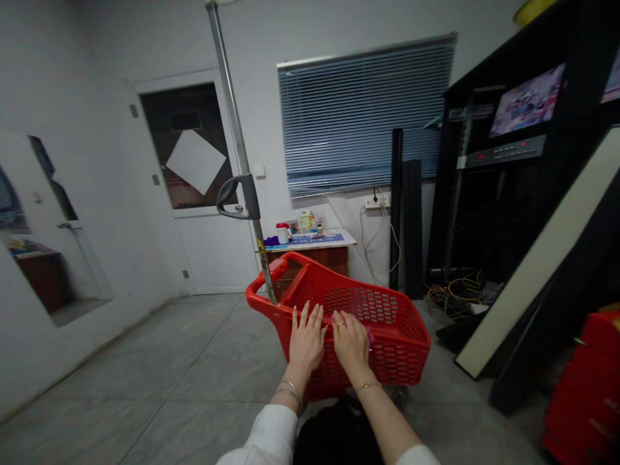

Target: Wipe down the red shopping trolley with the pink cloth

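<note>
Fingers (304, 316) rest on red cart's near rim (397, 342).

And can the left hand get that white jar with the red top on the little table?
Probably not from here: the red cart stands between the left hand and the white jar, and the table looks too far back beyond it.

Dim ambient illumination, lit screen (527, 102) above right of red cart (392, 358), deep shadow right of cart, stretched, soft frame edges
</note>
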Demonstrator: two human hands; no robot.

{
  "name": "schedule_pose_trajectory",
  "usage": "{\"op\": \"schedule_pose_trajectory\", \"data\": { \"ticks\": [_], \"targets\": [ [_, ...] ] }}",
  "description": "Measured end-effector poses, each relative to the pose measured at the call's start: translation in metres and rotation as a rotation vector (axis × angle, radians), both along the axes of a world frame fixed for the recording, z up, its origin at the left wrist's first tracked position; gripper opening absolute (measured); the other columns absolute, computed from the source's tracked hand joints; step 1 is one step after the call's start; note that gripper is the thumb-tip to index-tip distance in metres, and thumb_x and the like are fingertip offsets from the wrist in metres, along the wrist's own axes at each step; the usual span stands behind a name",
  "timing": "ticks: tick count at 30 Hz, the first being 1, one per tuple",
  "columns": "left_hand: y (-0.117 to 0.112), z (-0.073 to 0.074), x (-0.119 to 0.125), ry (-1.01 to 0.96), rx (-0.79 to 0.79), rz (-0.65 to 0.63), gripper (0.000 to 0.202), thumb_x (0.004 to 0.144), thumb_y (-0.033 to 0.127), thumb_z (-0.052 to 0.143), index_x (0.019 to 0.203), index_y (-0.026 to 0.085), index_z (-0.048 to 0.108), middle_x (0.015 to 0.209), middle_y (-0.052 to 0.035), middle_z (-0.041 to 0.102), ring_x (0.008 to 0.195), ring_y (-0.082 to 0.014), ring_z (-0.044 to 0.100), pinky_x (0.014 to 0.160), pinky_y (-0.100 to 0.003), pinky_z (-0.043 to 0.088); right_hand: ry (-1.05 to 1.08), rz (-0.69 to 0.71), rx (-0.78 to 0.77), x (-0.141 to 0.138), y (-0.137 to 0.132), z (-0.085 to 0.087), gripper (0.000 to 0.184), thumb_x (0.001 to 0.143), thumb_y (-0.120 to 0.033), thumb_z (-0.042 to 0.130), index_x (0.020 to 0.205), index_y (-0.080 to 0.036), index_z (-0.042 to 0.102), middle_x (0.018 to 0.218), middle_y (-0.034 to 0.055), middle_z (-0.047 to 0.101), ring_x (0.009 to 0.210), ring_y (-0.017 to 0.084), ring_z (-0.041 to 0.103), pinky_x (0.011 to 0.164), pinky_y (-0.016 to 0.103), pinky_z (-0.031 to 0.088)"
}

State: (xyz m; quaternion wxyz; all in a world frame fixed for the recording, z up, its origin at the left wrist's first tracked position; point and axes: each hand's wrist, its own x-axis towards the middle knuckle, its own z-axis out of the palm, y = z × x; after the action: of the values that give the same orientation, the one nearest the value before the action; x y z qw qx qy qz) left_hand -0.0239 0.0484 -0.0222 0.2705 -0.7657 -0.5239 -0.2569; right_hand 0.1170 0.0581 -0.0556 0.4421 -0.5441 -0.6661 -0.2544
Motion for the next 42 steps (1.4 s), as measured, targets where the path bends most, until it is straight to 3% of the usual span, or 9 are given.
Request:
{"op": "schedule_pose_trajectory", "data": {
  "ticks": [2, 7, 9, 17, 19, 26, 35, 37, 42],
  "targets": [
    [0.000, 0.002, -0.004, -0.002, -0.007, 0.002, 0.048, 0.100, 0.037, 0.037, 0.146, 0.025, 0.042, 0.150, -0.0009, 0.048, 0.145, -0.0251, 0.031, 0.121, -0.057, 0.021, -0.033, 0.011, -0.002, 0.012, -0.001, -0.005, 0.033, 0.099, -0.024, 0.042, 0.121, -0.020, 0.066, 0.117, 0.0112, 0.069, 0.105, 0.022, 0.061, 0.092, 0.035, 0.043],
    [-0.002, 0.004, -0.007, -0.057, -0.023, 0.003, 0.047, 0.100, 0.040, 0.036, 0.144, 0.026, 0.046, 0.147, -0.0004, 0.052, 0.145, -0.0245, 0.031, 0.122, -0.057, 0.016, -0.059, -0.083, 0.033, 0.095, -0.006, -0.028, 0.032, 0.099, -0.032, 0.045, 0.118, -0.017, 0.067, 0.114, 0.0108, 0.070, 0.102, 0.021, 0.062, 0.092, 0.033, 0.042],
    [-0.001, 0.003, -0.006, -0.079, -0.031, 0.000, 0.047, 0.100, 0.041, 0.037, 0.143, 0.026, 0.046, 0.147, -0.0003, 0.052, 0.145, -0.0248, 0.031, 0.122, -0.057, 0.016, -0.035, -0.128, 0.042, 0.105, -0.004, -0.028, 0.032, 0.100, -0.033, 0.046, 0.115, -0.016, 0.069, 0.111, 0.0112, 0.071, 0.099, 0.020, 0.063, 0.090, 0.032, 0.043],
    [0.000, 0.002, -0.013, -0.049, -0.023, -0.007, 0.047, 0.099, 0.039, 0.038, 0.144, 0.026, 0.045, 0.147, -0.0014, 0.052, 0.145, -0.0260, 0.030, 0.122, -0.058, 0.017, -0.027, 0.002, -0.025, 0.001, 0.008, 0.003, 0.028, 0.100, -0.028, 0.046, 0.115, -0.021, 0.069, 0.110, 0.0083, 0.070, 0.098, 0.018, 0.061, 0.089, 0.031, 0.041],
    [-0.001, 0.003, -0.015, -0.014, -0.017, -0.002, 0.048, 0.099, 0.037, 0.037, 0.145, 0.027, 0.043, 0.147, -0.0008, 0.051, 0.146, -0.0249, 0.029, 0.122, -0.057, 0.017, -0.042, 0.011, -0.031, 0.008, 0.007, -0.001, 0.028, 0.099, -0.029, 0.046, 0.116, -0.021, 0.068, 0.110, 0.0081, 0.070, 0.096, 0.018, 0.061, 0.086, 0.030, 0.040],
    [0.001, 0.001, -0.006, -0.031, -0.022, 0.004, 0.049, 0.099, 0.039, 0.037, 0.146, 0.027, 0.042, 0.147, -0.0013, 0.052, 0.146, -0.0242, 0.028, 0.122, -0.057, 0.017, -0.040, -0.094, 0.008, 0.089, 0.004, -0.021, 0.031, 0.100, -0.034, 0.046, 0.112, -0.018, 0.070, 0.106, 0.0091, 0.071, 0.089, 0.018, 0.060, 0.083, 0.031, 0.039],
    [-0.003, 0.002, -0.009, -0.016, -0.025, -0.001, 0.048, 0.099, 0.038, 0.037, 0.146, 0.026, 0.041, 0.148, -0.0017, 0.050, 0.146, -0.0246, 0.028, 0.121, -0.059, 0.018, -0.037, -0.001, -0.003, -0.005, 0.008, 0.003, 0.028, 0.100, -0.026, 0.045, 0.112, -0.020, 0.069, 0.108, 0.0087, 0.070, 0.095, 0.018, 0.061, 0.084, 0.030, 0.040],
    [-0.005, 0.003, -0.012, -0.002, -0.026, -0.002, 0.049, 0.100, 0.037, 0.036, 0.147, 0.026, 0.039, 0.149, -0.0016, 0.049, 0.147, -0.0241, 0.027, 0.121, -0.058, 0.018, -0.050, 0.013, -0.017, 0.012, 0.006, -0.001, 0.029, 0.100, -0.030, 0.046, 0.115, -0.021, 0.069, 0.107, 0.0085, 0.070, 0.090, 0.017, 0.061, 0.082, 0.030, 0.040],
    [-0.005, 0.002, -0.006, -0.022, -0.027, -0.010, 0.051, 0.099, 0.037, 0.037, 0.149, 0.027, 0.035, 0.149, -0.0013, 0.049, 0.148, -0.0239, 0.025, 0.122, -0.058, 0.017, -0.022, -0.105, -0.014, 0.101, 0.001, -0.018, 0.033, 0.099, -0.038, 0.046, 0.108, -0.018, 0.071, 0.102, 0.0082, 0.070, 0.084, 0.017, 0.060, 0.080, 0.030, 0.039]
  ]
}}
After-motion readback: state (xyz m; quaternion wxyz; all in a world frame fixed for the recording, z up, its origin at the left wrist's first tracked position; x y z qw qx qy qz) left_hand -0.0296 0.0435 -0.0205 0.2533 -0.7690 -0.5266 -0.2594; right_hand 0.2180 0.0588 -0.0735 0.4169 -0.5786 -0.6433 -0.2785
